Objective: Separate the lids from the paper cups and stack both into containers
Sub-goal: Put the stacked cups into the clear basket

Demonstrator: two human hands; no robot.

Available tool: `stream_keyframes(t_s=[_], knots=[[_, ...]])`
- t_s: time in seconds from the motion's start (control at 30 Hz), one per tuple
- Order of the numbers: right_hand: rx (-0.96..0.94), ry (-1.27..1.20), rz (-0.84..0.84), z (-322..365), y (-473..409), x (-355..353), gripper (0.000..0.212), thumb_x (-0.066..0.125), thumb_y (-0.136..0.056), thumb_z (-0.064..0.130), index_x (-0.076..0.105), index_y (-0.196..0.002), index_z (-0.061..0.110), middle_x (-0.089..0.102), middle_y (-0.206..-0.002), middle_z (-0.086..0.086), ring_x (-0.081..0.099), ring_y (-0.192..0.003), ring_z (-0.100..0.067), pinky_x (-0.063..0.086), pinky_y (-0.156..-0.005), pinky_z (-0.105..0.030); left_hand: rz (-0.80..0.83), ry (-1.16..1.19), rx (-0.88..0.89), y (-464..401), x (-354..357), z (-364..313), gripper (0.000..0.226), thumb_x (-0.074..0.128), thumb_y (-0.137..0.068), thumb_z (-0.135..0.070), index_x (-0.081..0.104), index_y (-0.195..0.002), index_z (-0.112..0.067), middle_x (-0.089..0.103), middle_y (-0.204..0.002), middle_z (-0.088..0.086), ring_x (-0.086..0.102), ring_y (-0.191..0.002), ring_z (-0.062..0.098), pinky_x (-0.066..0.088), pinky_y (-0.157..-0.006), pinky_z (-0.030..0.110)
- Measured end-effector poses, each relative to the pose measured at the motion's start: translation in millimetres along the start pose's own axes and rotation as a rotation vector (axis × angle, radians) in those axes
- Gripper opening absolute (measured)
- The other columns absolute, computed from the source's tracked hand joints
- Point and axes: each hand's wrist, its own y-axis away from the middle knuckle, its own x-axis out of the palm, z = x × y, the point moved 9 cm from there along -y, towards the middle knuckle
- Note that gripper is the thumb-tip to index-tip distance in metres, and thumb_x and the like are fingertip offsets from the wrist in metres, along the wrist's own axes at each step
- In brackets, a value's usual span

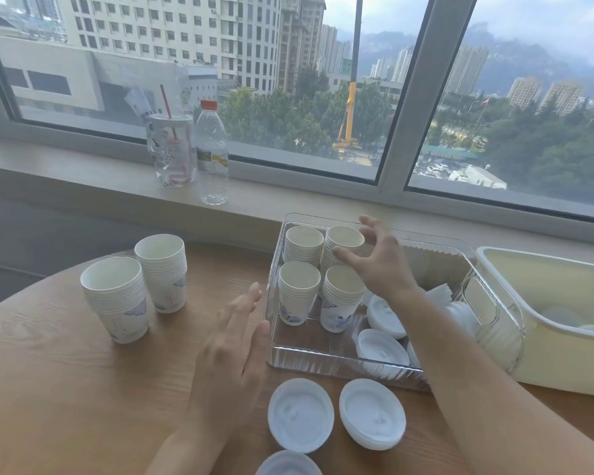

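Four cup stacks (319,272) already stand in the clear bin (323,354), two stacks (134,286) and lids (335,414) wait on the tabletop (66,389); both hands, left (230,351) and right (378,258), are spread, holding nothing.

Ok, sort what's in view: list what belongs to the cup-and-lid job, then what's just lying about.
Job:
cup stacks on the table
cup stacks in the clear bin
clear bin
loose lids on the table
lids in the bin
cream container

Lying about:
water bottle
tumbler with a red straw
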Motion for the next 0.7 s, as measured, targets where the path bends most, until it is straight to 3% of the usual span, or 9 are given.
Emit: stream_keyframes(t_s=[0.13,0.23,0.37,0.5,0.6,0.7], knots=[[-0.185,0.07,-0.087,51,30,-9,0.075,0.083,-0.088,0.035,0.047,-0.152,0.021,0.056,-0.146,0.0,0.05,-0.137,-0.016,0.034,-0.112,-0.026,-0.065,-0.011,0.024,-4,-33,-6,0.046,0.05,-0.103,-0.039,0.056,-0.146,-0.022,0.062,-0.132,-0.016,0.061,-0.118,0.004,0.049,-0.1,0.03],[-0.338,0.044,-0.06,104,65,6,0.068,0.081,-0.09,0.033,0.05,-0.149,0.023,0.055,-0.142,0.008,0.048,-0.134,-0.007,0.032,-0.115,-0.024,-0.141,-0.079,0.079,-6,-69,-7,0.041,0.056,-0.1,-0.034,0.062,-0.138,-0.02,0.064,-0.121,-0.014,0.062,-0.109,0.003,0.051,-0.094,0.031],[-0.397,-0.088,0.078,148,91,57,0.069,0.079,-0.088,0.04,0.05,-0.15,0.027,0.056,-0.141,0.014,0.05,-0.134,-0.002,0.043,-0.116,-0.037,-0.365,-0.303,0.108,2,-127,9,0.04,0.062,-0.095,-0.028,0.066,-0.131,-0.01,0.066,-0.122,0.002,0.062,-0.108,0.023,0.05,-0.096,0.041],[-0.343,-0.181,0.223,166,97,119,0.075,0.081,-0.09,0.035,0.043,-0.155,0.028,0.052,-0.147,0.015,0.051,-0.134,0.002,0.045,-0.115,-0.03,-0.487,-0.403,-0.041,3,-162,45,0.064,0.068,-0.088,-0.038,0.055,-0.143,-0.006,0.058,-0.134,0.015,0.052,-0.119,0.036,0.038,-0.105,0.043],[-0.262,-0.223,0.313,163,94,165,0.083,0.082,-0.089,0.033,0.036,-0.158,0.031,0.046,-0.154,0.012,0.048,-0.138,-0.003,0.041,-0.119,-0.035,-0.404,-0.222,-0.21,0,-156,79,0.084,0.076,-0.087,-0.049,0.038,-0.158,-0.022,0.048,-0.146,0.006,0.044,-0.138,0.027,0.039,-0.113,0.042],[-0.203,-0.214,0.301,153,83,198,0.09,0.082,-0.089,0.027,0.029,-0.162,0.028,0.037,-0.16,0.009,0.039,-0.147,-0.011,0.034,-0.124,-0.04,-0.34,-0.079,-0.325,1,-144,108,0.1,0.087,-0.081,-0.038,0.026,-0.16,-0.044,0.043,-0.145,0.0,0.045,-0.139,0.016,0.041,-0.107,0.035]])
